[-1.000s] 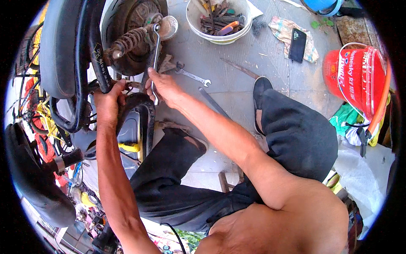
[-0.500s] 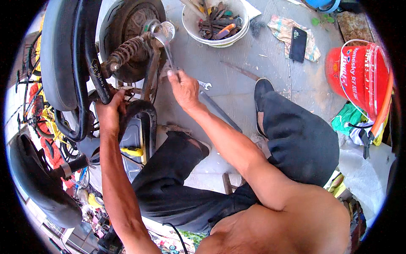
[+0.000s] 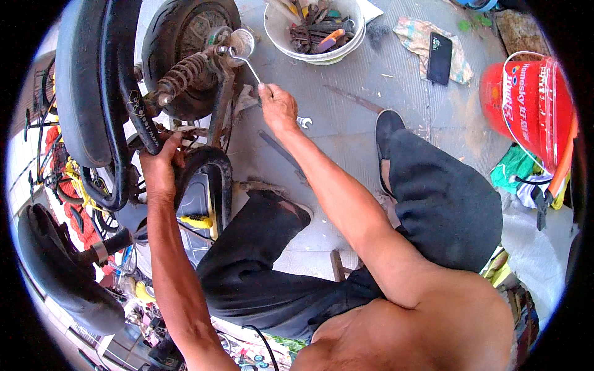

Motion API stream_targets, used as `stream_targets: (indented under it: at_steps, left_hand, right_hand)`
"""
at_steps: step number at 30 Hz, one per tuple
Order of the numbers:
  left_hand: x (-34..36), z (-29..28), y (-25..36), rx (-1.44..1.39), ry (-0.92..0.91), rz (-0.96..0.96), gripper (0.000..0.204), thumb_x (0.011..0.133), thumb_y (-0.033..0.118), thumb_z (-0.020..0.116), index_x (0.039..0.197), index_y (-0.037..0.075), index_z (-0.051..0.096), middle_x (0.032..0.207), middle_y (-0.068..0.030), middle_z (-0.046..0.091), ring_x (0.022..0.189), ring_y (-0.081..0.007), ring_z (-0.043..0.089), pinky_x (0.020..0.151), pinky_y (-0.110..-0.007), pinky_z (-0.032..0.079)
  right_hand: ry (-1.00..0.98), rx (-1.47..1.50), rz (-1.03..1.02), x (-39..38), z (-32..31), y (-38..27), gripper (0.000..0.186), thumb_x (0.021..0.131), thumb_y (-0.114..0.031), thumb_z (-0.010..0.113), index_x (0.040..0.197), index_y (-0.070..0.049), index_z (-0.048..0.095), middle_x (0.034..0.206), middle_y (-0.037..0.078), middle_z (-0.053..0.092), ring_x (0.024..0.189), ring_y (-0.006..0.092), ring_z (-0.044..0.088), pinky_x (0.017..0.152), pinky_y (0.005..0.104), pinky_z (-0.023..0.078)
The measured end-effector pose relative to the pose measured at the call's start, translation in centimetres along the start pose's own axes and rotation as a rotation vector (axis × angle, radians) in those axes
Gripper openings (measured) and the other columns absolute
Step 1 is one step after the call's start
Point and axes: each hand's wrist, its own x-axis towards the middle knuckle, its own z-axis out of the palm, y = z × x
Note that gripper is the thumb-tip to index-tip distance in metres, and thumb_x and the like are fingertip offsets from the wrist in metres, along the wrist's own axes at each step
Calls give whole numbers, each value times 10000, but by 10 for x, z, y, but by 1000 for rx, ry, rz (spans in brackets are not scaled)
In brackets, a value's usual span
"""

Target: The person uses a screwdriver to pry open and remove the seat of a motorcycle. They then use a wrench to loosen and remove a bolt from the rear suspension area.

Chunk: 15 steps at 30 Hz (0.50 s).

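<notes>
My right hand [image 3: 280, 112] is closed round the lower end of a silver wrench [image 3: 250, 67]. The wrench's far end meets the hub area by the axle of a dusty wheel [image 3: 189, 34]. A rusty coil-spring shock absorber [image 3: 185, 75] slants beside that wheel. My left hand [image 3: 162, 166] grips a black frame tube [image 3: 143, 127] below the long black seat [image 3: 90, 80]; some of its fingers are hidden behind the tube. Another open-end wrench [image 3: 304, 122] lies on the ground just right of my right hand.
A white bucket [image 3: 272, 38] of tools stands at the far side. A phone [image 3: 439, 59] rests on a cloth [image 3: 408, 37]. At right is a red bucket [image 3: 526, 105]. A yellow-handled tool [image 3: 197, 221] lies near my left forearm; a flat metal bar [image 3: 352, 98] lies on the ground.
My right hand has swung slightly farther away and to the right, turning the wrench to a more slanted angle. My left hand keeps its grip on the tube.
</notes>
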Motion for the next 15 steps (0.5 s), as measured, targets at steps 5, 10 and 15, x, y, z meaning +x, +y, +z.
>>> stream_targets:
  at_steps: [5, 10, 15]
  left_hand:
    - [4, -6, -5, 5, -25, -23, 221, 805, 205, 731, 764, 32, 600, 568, -37, 542, 467, -135, 486, 491, -289, 401]
    - [4, -4, -5, -13, -22, -28, 225, 801, 202, 736, 762, 31, 596, 581, -33, 543, 475, -133, 487, 492, -289, 399]
    - [3, -1, -3, -13, 5, -52, 227, 795, 187, 748, 767, 26, 591, 603, -41, 545, 473, -140, 484, 499, -298, 415]
  right_hand:
    - [-7, 188, -43, -1, 14, 6, 351, 945, -388, 540, 1002, -67, 672, 782, 187, 649, 757, 371, 625, 703, 435, 469]
    - [39, 284, -25, -1, 20, 16, 345, 942, -377, 547, 1004, -63, 674, 728, 164, 630, 699, 328, 613, 671, 406, 467]
    - [-2, 347, -78, 0, 20, 14, 353, 942, -382, 542, 989, -56, 669, 705, 163, 617, 674, 315, 600, 665, 402, 465]
